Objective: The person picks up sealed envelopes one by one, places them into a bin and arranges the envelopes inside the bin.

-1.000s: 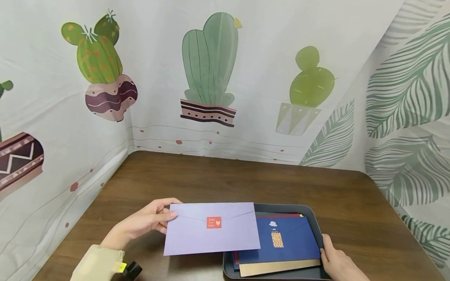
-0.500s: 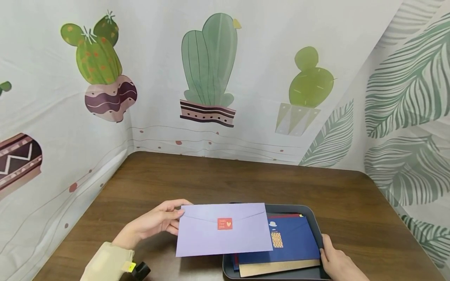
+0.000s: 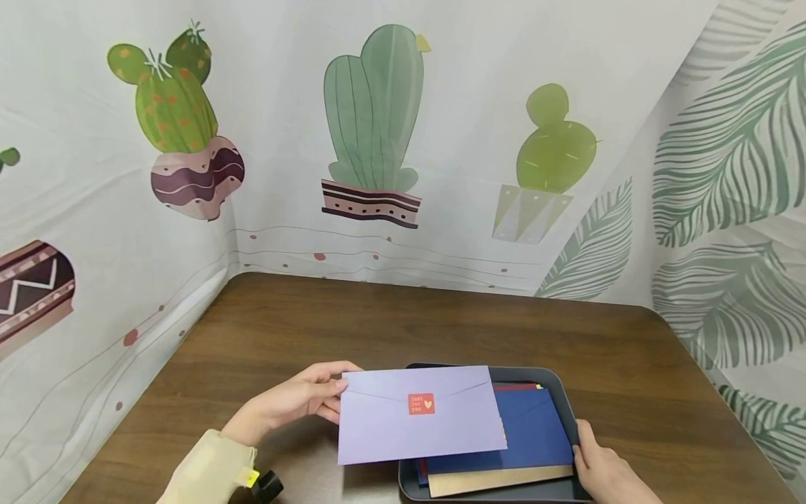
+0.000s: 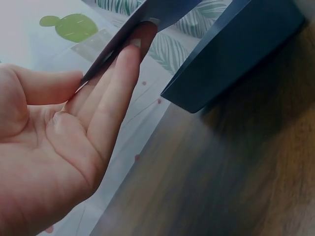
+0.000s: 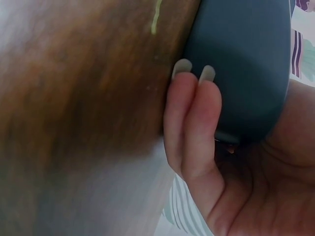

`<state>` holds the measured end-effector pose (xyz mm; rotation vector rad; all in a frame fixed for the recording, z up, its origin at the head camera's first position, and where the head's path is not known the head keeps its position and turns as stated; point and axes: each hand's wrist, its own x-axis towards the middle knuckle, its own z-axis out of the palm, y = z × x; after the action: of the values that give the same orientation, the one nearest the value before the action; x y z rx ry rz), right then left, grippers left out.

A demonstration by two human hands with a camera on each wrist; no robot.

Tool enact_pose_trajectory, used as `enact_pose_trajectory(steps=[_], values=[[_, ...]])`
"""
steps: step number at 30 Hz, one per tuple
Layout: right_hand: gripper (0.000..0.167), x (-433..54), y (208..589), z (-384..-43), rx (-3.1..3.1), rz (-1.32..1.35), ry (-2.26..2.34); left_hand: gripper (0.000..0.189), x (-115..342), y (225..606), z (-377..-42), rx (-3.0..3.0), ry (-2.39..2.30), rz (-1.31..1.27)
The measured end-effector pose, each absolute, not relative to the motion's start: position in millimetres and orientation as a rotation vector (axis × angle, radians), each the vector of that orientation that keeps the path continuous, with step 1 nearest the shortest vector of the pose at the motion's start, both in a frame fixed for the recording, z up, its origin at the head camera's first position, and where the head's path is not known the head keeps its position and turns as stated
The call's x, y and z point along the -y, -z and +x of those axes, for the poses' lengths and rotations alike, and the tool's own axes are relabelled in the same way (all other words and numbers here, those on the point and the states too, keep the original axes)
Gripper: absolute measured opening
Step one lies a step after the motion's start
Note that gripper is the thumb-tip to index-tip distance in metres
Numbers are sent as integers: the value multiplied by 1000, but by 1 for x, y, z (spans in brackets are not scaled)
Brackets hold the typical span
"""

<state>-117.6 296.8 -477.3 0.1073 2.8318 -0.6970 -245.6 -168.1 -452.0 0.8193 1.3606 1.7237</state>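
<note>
My left hand (image 3: 296,399) pinches a lilac envelope (image 3: 384,434) by its left edge, thumb on top and fingers beneath. A red sticker (image 3: 421,404) with a heart sits on its flap. The envelope hangs over the left part of a dark grey tray (image 3: 563,392), covering part of its contents. Inside the tray lies a dark blue envelope (image 3: 535,434) above a tan one (image 3: 497,481), with red edges showing. My right hand (image 3: 607,465) grips the tray's right side; in the right wrist view its fingers (image 5: 199,123) press against the tray's outer wall (image 5: 241,59).
The tray stands on a brown wooden table (image 3: 378,315). White fabric printed with cacti and leaves (image 3: 466,140) hangs behind and beside the table. A small black device (image 3: 267,486) is at the left wrist, by the cream sleeve (image 3: 210,469).
My left hand has carried the lilac envelope to the right, farther over the tray, so it hides more of the blue envelope. The right hand and the tray have stayed put.
</note>
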Motion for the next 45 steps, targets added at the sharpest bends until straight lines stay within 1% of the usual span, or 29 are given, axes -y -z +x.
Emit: enact_pose_trajectory(steps=[8,18,28,31,41,43,45], values=[[35,-296,476,-118,-2835,102,701,31,159,456,-245,-1325,-1715,803],[35,-297,477,-120,-2845,105,729,31,151,450,-245,-1309,-1708,775],[35,-297,477,-118,-2834,105,699,25,135,451,-244,-1379,-1701,688],[34,-296,477,-118,-2825,100,682,28,129,449,-243,-1411,-1685,693],[34,-296,477,-118,-2809,118,707,45,112,449,-242,-1442,-1675,596],[34,-297,477,-118,-2826,108,703,45,109,450,-242,-1446,-1681,579],[34,-297,477,-117,-2845,111,697,41,107,450,-243,-1461,-1691,560]])
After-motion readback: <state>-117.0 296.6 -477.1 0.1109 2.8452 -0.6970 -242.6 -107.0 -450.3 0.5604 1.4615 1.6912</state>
